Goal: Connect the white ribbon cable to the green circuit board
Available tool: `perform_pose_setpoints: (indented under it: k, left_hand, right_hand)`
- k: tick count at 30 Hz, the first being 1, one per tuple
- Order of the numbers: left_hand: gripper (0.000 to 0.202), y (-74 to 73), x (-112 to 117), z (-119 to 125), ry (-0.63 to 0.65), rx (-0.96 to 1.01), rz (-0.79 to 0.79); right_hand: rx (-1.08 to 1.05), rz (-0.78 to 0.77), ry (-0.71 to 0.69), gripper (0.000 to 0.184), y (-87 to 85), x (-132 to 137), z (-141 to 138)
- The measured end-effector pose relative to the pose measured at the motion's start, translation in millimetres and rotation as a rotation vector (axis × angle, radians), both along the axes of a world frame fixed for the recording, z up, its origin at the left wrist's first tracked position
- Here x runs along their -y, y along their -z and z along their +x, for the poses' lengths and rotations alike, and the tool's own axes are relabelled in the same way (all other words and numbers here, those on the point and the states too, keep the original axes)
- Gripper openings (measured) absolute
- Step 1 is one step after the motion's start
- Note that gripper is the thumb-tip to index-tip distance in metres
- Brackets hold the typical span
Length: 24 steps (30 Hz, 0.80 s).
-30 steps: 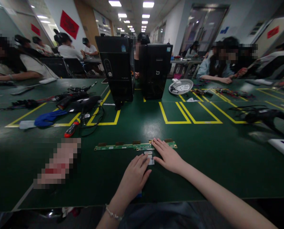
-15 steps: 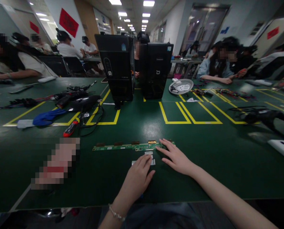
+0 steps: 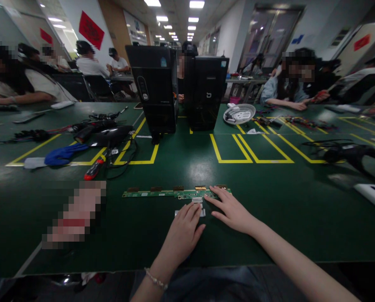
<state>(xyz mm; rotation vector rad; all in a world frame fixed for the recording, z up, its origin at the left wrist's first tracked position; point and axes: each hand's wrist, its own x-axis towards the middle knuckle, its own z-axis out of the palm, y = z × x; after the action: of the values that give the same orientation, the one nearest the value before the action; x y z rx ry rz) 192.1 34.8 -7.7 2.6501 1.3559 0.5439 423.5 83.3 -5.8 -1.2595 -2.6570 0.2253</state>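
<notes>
A long, narrow green circuit board (image 3: 162,193) lies across the table, with several copper-coloured tabs along its far edge. Spread fingers of my right hand (image 3: 233,209) rest over the board's right end. My left hand (image 3: 183,228), a beaded bracelet at its wrist, lies on a small flat whitish piece (image 3: 203,213) just below the board. Its fingers are stretched forward and its thumb stands apart. Most of the whitish piece is hidden under those fingers. A pale connector strip (image 3: 197,200) shows between the left fingertips and the board's near edge.
Two black computer towers (image 3: 152,92) stand at the back. On the left lie a red-and-black screwdriver (image 3: 93,170), a blue glove (image 3: 64,154) and black cables (image 3: 124,161). A white round basket (image 3: 239,114) sits back right, with a white device (image 3: 374,197) at the right. People sit around.
My right hand has shifted slightly left over the board. The left hand stays nearly in place, and the connector strip appears a touch nearer the board.
</notes>
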Motion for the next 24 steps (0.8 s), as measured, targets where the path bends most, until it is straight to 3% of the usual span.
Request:
perform_pose_setpoints:
  k: [24]
  left_hand:
    - [0.043,0.4,1.2,4.8,-0.011,-0.027,0.041]
  right_hand:
    - [-0.015,-0.008,-0.005,0.055,-1.2,-1.1,-0.9]
